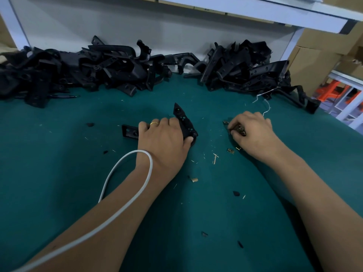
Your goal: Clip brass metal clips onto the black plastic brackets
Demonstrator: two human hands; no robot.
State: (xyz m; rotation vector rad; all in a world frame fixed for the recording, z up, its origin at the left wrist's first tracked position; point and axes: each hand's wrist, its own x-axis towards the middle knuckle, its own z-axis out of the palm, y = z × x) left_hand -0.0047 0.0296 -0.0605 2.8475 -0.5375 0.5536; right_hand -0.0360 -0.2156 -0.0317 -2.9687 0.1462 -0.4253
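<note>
white cable (125,193) lower left over l arm; left hand (163,138) grips black bracket (184,122) mid-frame, right hand (253,130) fingers curled on brass clips (238,131).

The bench (59,154) wears a teal covering, matt and cloth-like, flecked with pale slivers. The bracket (183,119) under the left hand (163,138) is black plastic, matt with a faint sheen along its edges; the heaped brackets (78,69) at eleven o'clock and the second heap (245,67) at one o'clock look the same. The clips (238,130) under the right hand (253,132) are brass-coloured metal, dully shiny, as is a loose clip (230,150). A ring (154,123) gleams gold. The cable (145,179) is smooth white plastic. Cardboard boxes (322,46) at two o'clock look matt brown.
</note>
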